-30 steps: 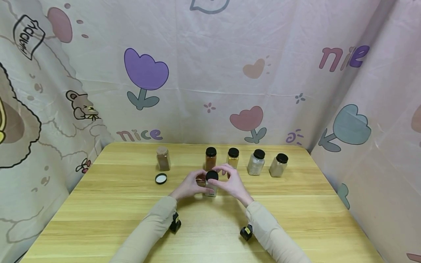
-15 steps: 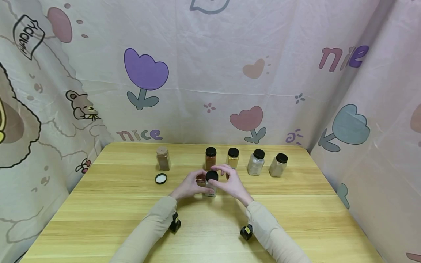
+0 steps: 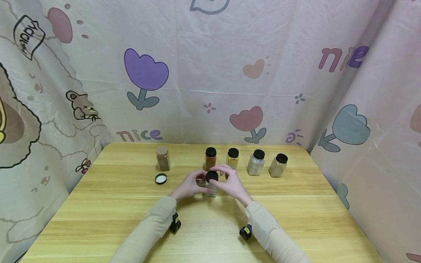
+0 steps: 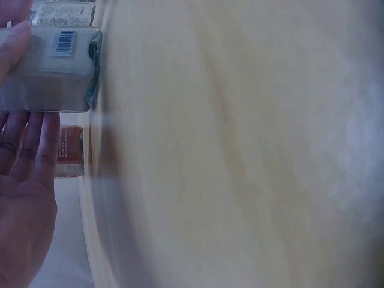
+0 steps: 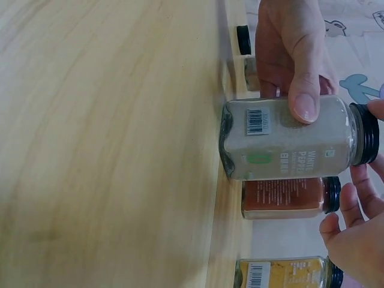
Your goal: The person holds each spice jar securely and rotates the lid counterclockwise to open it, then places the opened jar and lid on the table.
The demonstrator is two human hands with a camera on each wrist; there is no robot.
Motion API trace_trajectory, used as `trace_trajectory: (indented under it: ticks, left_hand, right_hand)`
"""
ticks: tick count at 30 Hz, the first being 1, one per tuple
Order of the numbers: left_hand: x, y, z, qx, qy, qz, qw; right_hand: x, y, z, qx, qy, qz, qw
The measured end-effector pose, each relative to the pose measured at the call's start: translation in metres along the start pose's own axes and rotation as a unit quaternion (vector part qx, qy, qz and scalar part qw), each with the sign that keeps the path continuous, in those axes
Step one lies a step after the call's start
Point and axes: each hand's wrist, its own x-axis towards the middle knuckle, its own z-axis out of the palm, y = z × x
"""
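A clear glass jar of white pepper (image 5: 282, 141) stands on the table in the middle of the head view. My left hand (image 3: 189, 186) grips its body from the left, the thumb lying across the near side by the barcode label. The jar's black screw lid (image 3: 212, 176) is on the neck. From the right, my right hand (image 3: 232, 183) pinches that lid between thumb and fingers, as the right wrist view also shows. Right behind the jar stands one of reddish-brown powder (image 5: 287, 198) with a black lid. In the left wrist view the jar's base (image 4: 94, 69) points right.
To the right along the back stand black-lidded jars of yellow spice (image 3: 232, 159), whitish contents (image 3: 256, 163) and greyish-beige powder (image 3: 277, 166). At back left is a brown-powder jar (image 3: 163, 160) without its black lid. A loose black lid (image 3: 160, 178) lies white inside up before it.
The fingers of my right hand have shifted very slightly left around the lid. My left hand and the jar have stayed in place.
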Motion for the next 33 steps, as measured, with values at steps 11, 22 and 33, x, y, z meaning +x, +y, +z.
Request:
trace_trajectory:
  ticks: [11, 22, 33]
  left_hand:
    - [0.0, -0.001, 0.0, -0.007, -0.001, -0.009, 0.9999]
    - [0.0, -0.001, 0.001, -0.016, -0.004, 0.001, 0.9999]
    - [-0.001, -0.001, -0.001, -0.009, -0.005, 0.004, 0.9999]
  right_hand:
    - [0.0, 0.0, 0.001, -0.005, 0.019, 0.044, 0.9988]
    - [-0.003, -0.038, -0.008, -0.004, -0.01, 0.027, 0.9996]
    - [-0.005, -0.042, -0.006, 0.019, 0.01, 0.044, 0.9988]
